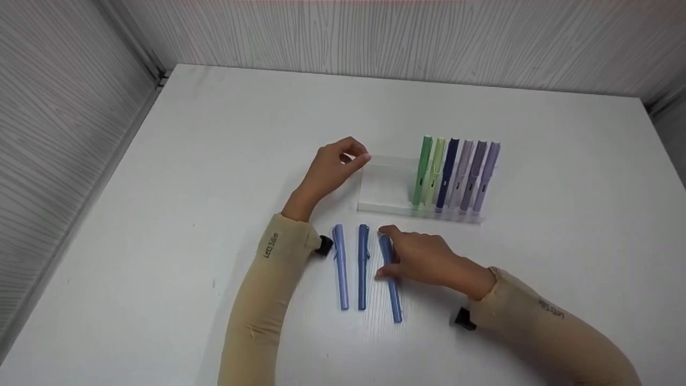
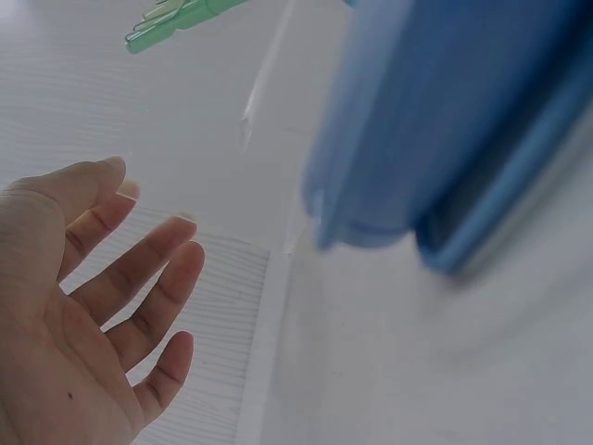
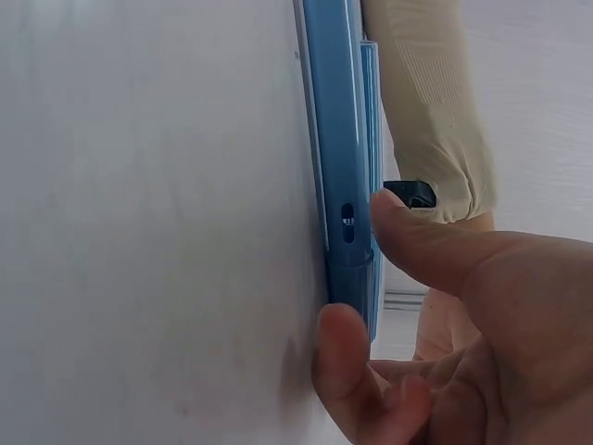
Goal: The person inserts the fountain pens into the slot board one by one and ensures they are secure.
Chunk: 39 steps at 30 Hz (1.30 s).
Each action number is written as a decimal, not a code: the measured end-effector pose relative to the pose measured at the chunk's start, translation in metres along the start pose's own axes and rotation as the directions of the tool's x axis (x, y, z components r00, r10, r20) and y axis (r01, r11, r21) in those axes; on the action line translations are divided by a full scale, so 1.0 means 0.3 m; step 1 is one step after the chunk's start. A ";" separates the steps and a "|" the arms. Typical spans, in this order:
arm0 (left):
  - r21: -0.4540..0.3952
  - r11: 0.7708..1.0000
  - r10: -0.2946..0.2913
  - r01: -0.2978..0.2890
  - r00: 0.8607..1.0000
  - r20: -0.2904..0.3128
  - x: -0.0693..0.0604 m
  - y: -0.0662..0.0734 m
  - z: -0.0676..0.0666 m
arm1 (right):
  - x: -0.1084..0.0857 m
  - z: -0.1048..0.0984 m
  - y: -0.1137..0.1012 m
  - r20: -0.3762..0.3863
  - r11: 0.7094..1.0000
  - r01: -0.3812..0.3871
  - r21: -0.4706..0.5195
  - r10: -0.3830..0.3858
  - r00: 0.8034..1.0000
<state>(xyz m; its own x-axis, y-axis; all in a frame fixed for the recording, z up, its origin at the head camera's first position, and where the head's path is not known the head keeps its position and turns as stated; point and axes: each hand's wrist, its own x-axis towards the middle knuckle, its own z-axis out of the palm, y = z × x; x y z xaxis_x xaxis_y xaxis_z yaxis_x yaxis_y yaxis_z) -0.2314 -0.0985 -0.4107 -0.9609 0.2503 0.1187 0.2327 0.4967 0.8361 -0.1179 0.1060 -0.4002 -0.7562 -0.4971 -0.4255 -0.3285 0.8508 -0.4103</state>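
A clear pen stand (image 1: 388, 206) has several pens leaning in its right half, green, pale yellow, navy and purples. At its upper left corner, my left hand (image 1: 329, 167) pinches the edge between thumb and index finger; the other fingers are loosely bent in the left wrist view. Over the rightmost blue pen (image 1: 394, 300) on the table spreads my right hand (image 1: 426, 257), thumb and index finger apart. The thumb (image 3: 408, 236) lies close by this blue pen (image 3: 338, 130); whether it touches is unclear. The pen slants slightly, partly hidden by the hand.
To the left lie a darker blue pen (image 1: 363, 273) and a periwinkle pen (image 1: 342, 279), nearly parallel. The left wrist's black camera (image 1: 325, 245) sits close to the periwinkle pen. Wood-grain panels (image 1: 375, 37) bound the white table at the back and sides.
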 end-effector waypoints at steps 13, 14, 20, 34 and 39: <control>-0.010 1.000 -0.015 0.015 1.000 0.007 -0.001 -0.002 -0.002 | 0.010 -0.009 0.004 0.016 1.000 -0.019 -0.021 0.019 1.000; -0.007 1.000 -0.013 0.013 1.000 0.005 0.000 -0.001 -0.003 | 0.009 -0.010 0.008 0.015 1.000 -0.010 -0.012 0.010 1.000; 0.004 1.000 -0.027 0.027 1.000 0.004 -0.001 -0.002 -0.004 | -0.005 -0.030 0.040 0.006 0.996 0.043 0.078 -0.043 0.999; 0.014 0.999 -0.040 0.040 0.999 0.013 -0.002 0.001 -0.002 | -0.061 -0.178 0.108 -0.194 0.873 0.179 0.453 -0.099 0.976; 0.024 0.999 -0.022 0.022 1.000 0.012 0.001 -0.001 -0.004 | -0.061 -0.216 0.106 -0.302 0.863 0.231 0.450 -0.096 0.949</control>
<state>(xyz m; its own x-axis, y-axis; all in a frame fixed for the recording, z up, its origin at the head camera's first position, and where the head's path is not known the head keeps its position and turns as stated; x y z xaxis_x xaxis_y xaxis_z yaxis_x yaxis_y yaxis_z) -0.2319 -0.0997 -0.4103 -0.9639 0.2494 0.0934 0.2149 0.5215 0.8257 -0.1512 0.1533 -0.3531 -0.8565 -0.5018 -0.1208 -0.2028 0.5424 -0.8153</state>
